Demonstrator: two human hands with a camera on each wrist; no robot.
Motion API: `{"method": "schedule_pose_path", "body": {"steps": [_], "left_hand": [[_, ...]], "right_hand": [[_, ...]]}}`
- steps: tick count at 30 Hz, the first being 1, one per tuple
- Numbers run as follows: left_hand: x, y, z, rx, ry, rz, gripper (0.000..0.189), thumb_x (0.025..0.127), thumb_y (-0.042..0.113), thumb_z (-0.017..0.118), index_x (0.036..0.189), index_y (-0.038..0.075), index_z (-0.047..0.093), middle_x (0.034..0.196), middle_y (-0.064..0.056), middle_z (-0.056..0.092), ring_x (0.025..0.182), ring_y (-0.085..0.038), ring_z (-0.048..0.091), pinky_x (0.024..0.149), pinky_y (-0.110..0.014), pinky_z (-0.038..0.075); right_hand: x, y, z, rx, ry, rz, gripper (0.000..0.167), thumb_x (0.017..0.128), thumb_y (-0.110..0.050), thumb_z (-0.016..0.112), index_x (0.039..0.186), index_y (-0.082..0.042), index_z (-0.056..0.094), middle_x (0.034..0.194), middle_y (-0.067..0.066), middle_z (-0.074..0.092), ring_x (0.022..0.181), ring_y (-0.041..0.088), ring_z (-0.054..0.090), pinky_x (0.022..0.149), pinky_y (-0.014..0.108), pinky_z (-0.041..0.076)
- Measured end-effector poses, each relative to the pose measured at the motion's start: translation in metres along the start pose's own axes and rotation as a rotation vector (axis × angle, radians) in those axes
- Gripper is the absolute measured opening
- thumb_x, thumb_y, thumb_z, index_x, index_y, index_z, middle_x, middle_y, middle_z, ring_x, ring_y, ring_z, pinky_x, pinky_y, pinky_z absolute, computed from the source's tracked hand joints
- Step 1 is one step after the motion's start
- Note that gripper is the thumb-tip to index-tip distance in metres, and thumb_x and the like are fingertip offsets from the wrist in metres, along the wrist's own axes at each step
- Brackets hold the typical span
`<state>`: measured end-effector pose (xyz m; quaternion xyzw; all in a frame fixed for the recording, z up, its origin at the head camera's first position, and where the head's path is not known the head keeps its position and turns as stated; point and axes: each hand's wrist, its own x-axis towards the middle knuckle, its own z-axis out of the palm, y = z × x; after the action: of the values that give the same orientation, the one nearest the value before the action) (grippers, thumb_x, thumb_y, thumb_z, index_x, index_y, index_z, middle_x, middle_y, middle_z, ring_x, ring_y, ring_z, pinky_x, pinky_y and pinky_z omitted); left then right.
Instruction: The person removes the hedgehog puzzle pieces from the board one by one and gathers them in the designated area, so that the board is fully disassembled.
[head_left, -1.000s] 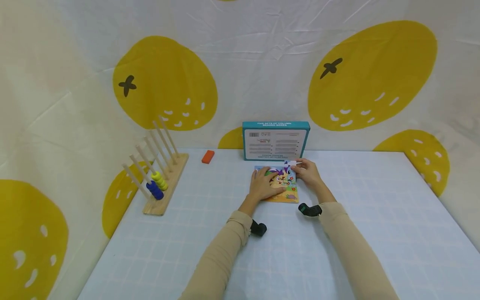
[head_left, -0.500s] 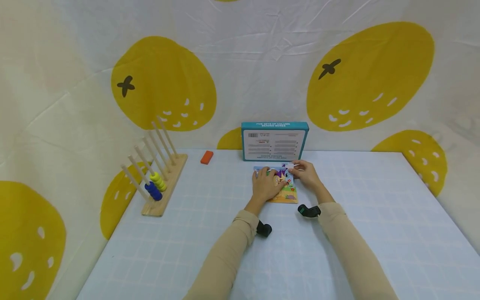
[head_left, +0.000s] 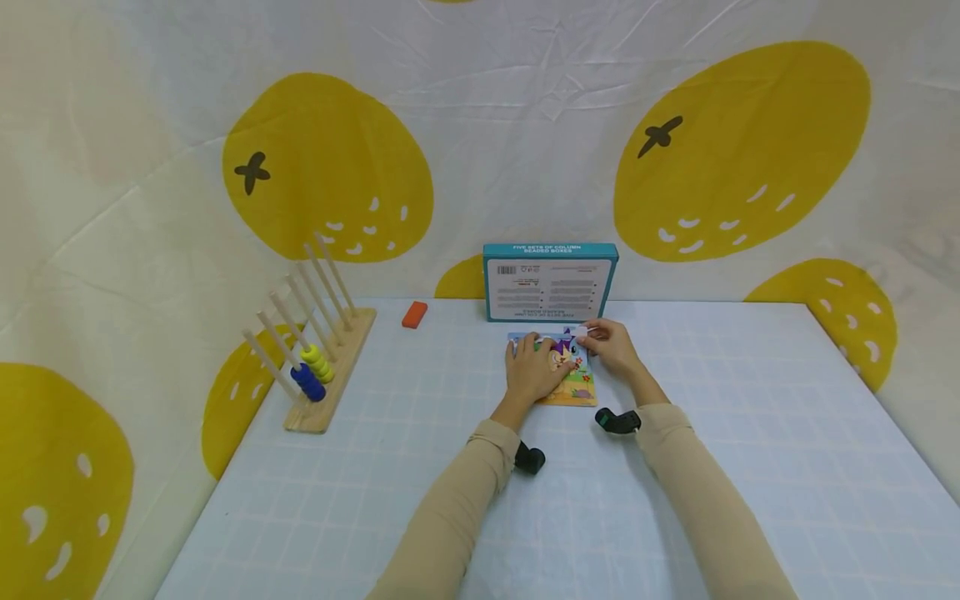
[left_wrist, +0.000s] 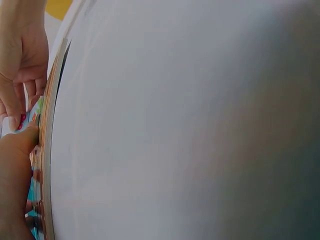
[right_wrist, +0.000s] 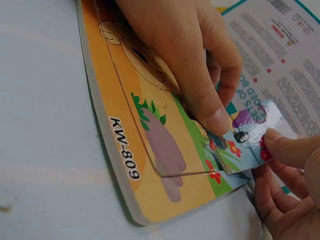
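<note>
A flat picture jigsaw board (head_left: 577, 393) lies on the table in front of the box, its orange border marked KW-809 in the right wrist view. My left hand (head_left: 529, 372) rests across it with the fingers spread. In the right wrist view the left thumb (right_wrist: 218, 121) presses by the edge of a puzzle piece (right_wrist: 250, 132). That glossy piece shows red flowers and purple, and sits tilted over the board's corner. My right hand (head_left: 617, 348) pinches its outer side between thumb and fingers. Much of the board's picture is hidden under the left hand.
A teal and white box (head_left: 551, 282) stands upright behind the board. To the left is a wooden peg rack (head_left: 348, 350) with blue rings (head_left: 308, 382) and yellow rings (head_left: 318, 363). An orange-red block (head_left: 414, 314) lies near the back edge.
My left hand has shifted right across the board, its thumb nearer the piece. The right hand keeps its pinch and has drawn the piece slightly down and left; little differs over the last half second.
</note>
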<state>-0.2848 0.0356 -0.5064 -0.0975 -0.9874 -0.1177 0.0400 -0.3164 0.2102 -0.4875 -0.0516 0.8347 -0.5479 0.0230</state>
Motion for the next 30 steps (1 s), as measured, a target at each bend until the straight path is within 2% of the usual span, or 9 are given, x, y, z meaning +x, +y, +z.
{"method": "schedule_pose_path", "body": {"steps": [8,13,17,21,23,25,28,30], "left_hand": [[-0.0006,0.0013,-0.0025,0.016,-0.008,-0.014,0.064,0.086,0.069,0.042,0.132,0.025,0.051,0.142,-0.005,0.039,0.132,-0.022,0.034,0.112,-0.051,0.018],[-0.0006,0.0018,-0.0013,0.027,-0.007,-0.02,0.066,0.085,0.071,0.041,0.133,0.027,0.051,0.142,-0.005,0.04,0.132,-0.022,0.034,0.112,-0.051,0.019],[-0.0005,0.0021,-0.0004,0.033,0.002,-0.023,0.068,0.084,0.073,0.041,0.133,0.027,0.051,0.141,-0.005,0.04,0.131,-0.021,0.034,0.112,-0.051,0.019],[-0.0002,0.0023,0.0004,0.041,-0.002,-0.027,0.068,0.083,0.073,0.041,0.133,0.027,0.05,0.142,-0.004,0.04,0.132,-0.021,0.034,0.112,-0.051,0.019],[0.0,0.0023,0.0007,0.038,-0.012,-0.026,0.069,0.083,0.074,0.041,0.133,0.028,0.05,0.142,-0.004,0.039,0.132,-0.021,0.033,0.112,-0.051,0.018],[0.0001,0.0022,0.001,0.039,-0.015,-0.026,0.069,0.083,0.074,0.041,0.133,0.028,0.05,0.142,-0.004,0.039,0.132,-0.021,0.033,0.113,-0.05,0.018],[0.0005,0.0019,0.0012,0.036,-0.009,-0.03,0.069,0.082,0.074,0.042,0.132,0.028,0.051,0.142,-0.004,0.039,0.132,-0.021,0.033,0.113,-0.05,0.018],[0.0006,0.0016,0.0016,0.035,-0.001,-0.031,0.069,0.082,0.075,0.042,0.132,0.028,0.051,0.141,-0.004,0.04,0.132,-0.02,0.034,0.112,-0.05,0.018]], "right_hand": [[0.0009,-0.0029,0.0019,-0.008,0.001,0.057,0.031,0.093,-0.01,0.058,0.114,0.011,0.051,0.098,0.02,0.061,0.072,0.007,0.055,0.062,0.018,0.049],[0.0033,-0.0043,0.0008,-0.014,0.008,0.136,0.036,0.094,-0.015,0.057,0.121,0.008,0.05,0.103,0.022,0.063,0.068,0.006,0.055,0.058,0.019,0.047],[0.0048,-0.0066,-0.0001,-0.002,0.015,0.199,0.04,0.094,-0.018,0.058,0.124,0.008,0.05,0.101,0.02,0.064,0.065,0.006,0.055,0.057,0.02,0.046],[0.0037,-0.0057,0.0004,0.013,0.03,0.222,0.04,0.093,-0.019,0.058,0.122,0.007,0.051,0.094,0.013,0.065,0.063,0.006,0.054,0.055,0.02,0.045],[0.0022,-0.0043,0.0014,0.025,0.051,0.195,0.036,0.093,-0.017,0.059,0.119,0.007,0.053,0.09,0.01,0.064,0.062,0.006,0.053,0.054,0.019,0.045],[0.0002,-0.003,0.0029,0.032,0.068,0.13,0.031,0.092,-0.013,0.06,0.114,0.008,0.054,0.089,0.009,0.063,0.063,0.005,0.053,0.054,0.019,0.046],[-0.0025,-0.0018,0.0057,0.046,0.083,0.008,0.026,0.091,-0.008,0.061,0.108,0.011,0.056,0.092,0.014,0.06,0.065,0.005,0.053,0.055,0.019,0.046],[-0.0038,-0.0015,0.0069,0.04,0.088,-0.036,0.025,0.091,-0.008,0.061,0.107,0.011,0.056,0.095,0.018,0.06,0.069,0.004,0.053,0.057,0.018,0.046]]}}
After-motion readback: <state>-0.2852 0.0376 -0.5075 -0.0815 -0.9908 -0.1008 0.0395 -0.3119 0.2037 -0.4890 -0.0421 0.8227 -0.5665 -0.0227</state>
